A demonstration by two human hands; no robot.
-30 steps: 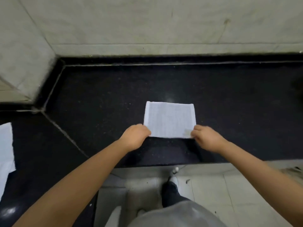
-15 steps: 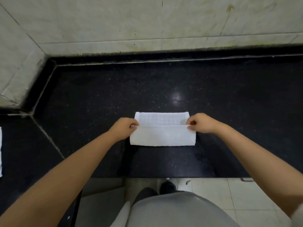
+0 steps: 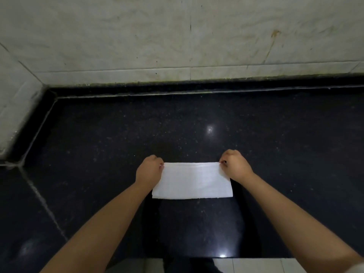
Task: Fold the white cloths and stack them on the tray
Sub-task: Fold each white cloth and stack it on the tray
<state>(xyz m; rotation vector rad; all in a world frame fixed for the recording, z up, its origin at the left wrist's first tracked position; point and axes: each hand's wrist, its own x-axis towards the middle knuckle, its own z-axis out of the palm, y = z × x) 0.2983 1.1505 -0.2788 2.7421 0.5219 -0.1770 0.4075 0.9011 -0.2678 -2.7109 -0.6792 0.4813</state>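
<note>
A white cloth [image 3: 192, 181] lies folded into a wide rectangle on the black stone counter [image 3: 118, 138], close to the front edge. My left hand [image 3: 149, 170] pinches its far left corner. My right hand [image 3: 235, 165] pinches its far right corner. Both hands hold the far edge down on the counter, fingers curled. No tray is in view.
The counter runs into a corner at the left, bounded by pale marble walls [image 3: 177, 36] behind and to the left. A seam [image 3: 42, 201] crosses the counter diagonally at the left. Light floor tiles [image 3: 256, 266] show below the front edge.
Both hands carried the near edge of the cloth away from me and laid it over the far edge, halving the cloth. The other cloth at the left edge has left the view.
</note>
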